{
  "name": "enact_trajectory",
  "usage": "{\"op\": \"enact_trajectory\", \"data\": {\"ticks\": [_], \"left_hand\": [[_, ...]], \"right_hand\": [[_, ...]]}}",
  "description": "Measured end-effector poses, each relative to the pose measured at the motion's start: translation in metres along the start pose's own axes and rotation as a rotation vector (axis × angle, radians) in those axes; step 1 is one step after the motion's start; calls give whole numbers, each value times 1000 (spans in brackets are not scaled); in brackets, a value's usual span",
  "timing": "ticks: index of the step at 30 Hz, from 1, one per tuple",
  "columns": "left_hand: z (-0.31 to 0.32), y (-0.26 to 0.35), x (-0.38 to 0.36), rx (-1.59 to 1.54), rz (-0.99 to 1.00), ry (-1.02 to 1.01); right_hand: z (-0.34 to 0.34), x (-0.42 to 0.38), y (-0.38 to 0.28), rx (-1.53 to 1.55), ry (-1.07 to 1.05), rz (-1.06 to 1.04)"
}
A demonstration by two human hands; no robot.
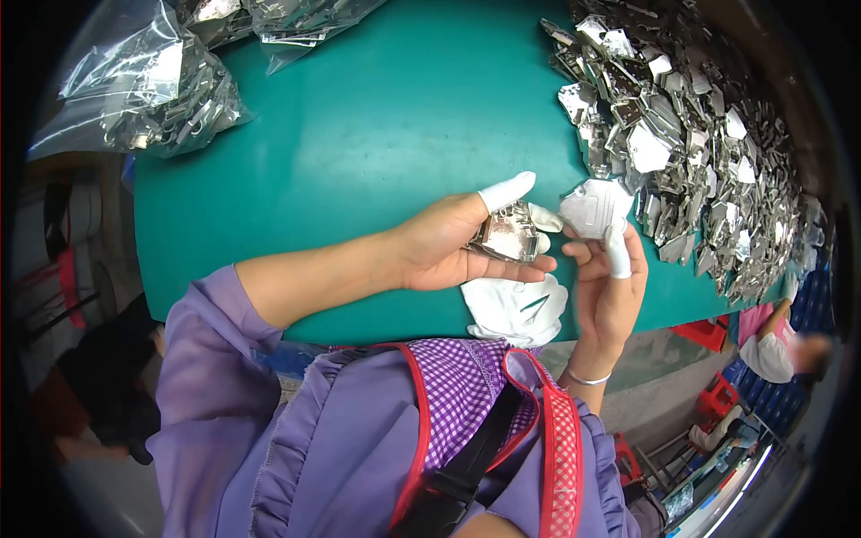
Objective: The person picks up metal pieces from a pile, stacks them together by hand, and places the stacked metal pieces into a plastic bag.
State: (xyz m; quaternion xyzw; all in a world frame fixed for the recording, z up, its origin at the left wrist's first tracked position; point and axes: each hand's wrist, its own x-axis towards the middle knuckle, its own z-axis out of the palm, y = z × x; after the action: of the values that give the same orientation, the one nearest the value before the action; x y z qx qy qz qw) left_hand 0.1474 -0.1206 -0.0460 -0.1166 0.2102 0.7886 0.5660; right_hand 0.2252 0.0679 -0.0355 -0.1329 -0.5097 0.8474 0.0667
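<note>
My left hand (444, 242) lies palm up over the table with a shiny metal housing part (509, 235) resting in its fingers. White finger cots cover its thumb and some fingertips. My right hand (610, 278) pinches a flat, angular metal cover plate (594, 208) just to the right of the left hand. A white finger cot sits on one of its digits; other fingers are partly hidden behind the plate. The two metal parts are close together but apart. Below my hands, a crumpled white glove (513, 309) lies at the table's near edge.
A large heap of loose metal parts (682, 134) covers the right side of the green table (359, 117). Clear plastic bags of similar parts (170, 90) lie at the far left. At the right edge, another person (769, 345) is near red plastic stools (717, 394).
</note>
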Motion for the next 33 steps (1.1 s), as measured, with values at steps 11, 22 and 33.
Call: {"op": "enact_trajectory", "data": {"ticks": [11,22,33], "left_hand": [[-8,5,2,-108,48,-68],[-3,6,-1,-90,76,32],[-8,3,-1,-102,32,8]], "right_hand": [[22,31,-34,-1262,-178,-688],[-20,52,-24,-1752,150,-665],[-29,23,-30,-1519,238,-492]]}}
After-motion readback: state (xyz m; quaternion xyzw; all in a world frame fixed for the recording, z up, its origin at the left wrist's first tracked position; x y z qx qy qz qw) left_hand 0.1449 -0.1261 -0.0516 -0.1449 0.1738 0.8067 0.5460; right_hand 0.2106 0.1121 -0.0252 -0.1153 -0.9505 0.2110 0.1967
